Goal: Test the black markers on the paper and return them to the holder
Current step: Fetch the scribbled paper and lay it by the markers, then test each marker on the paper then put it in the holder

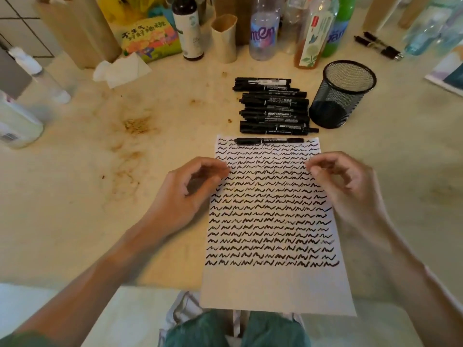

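A white paper [275,284] covered in rows of black squiggles lies on the table in front of me, its near end hanging over the table edge. One capped black marker [269,141] lies across the paper's top edge. Several more black markers [271,106] are piled just beyond it. To their right stands a black mesh holder [342,93], which looks empty. My left hand [185,189] hovers at the paper's left edge with fingers loosely curled, holding nothing. Over the right edge my right hand [345,181] is likewise loosely curled and empty.
Bottles [263,28], a paper cup [224,38], a colourful packet [147,38] and crumpled tissue [120,70] line the back of the stained table [125,126]. Two dark pens [378,46] lie at the back right. More bottles stand at the left edge.
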